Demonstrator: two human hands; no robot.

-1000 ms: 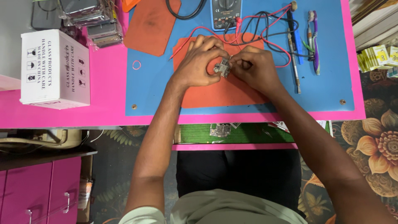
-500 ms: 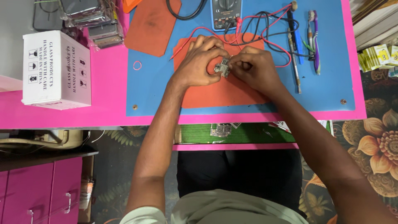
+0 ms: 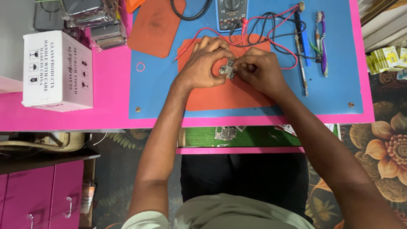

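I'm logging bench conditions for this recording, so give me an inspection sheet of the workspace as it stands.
Surface: pink table with a blue mat and an orange pad on it.
Job's things: small circuit board pinched between both hands above the orange pad.
Clutter: white carton, second orange pad, bagged parts, toothbrush, hand tool, rubber band.
Grippers: left hand and right hand both closed on the board.
Cables: red and black probe leads run from the multimeter.
Surroundings: pink drawers, green shelf under the table, floral floor.
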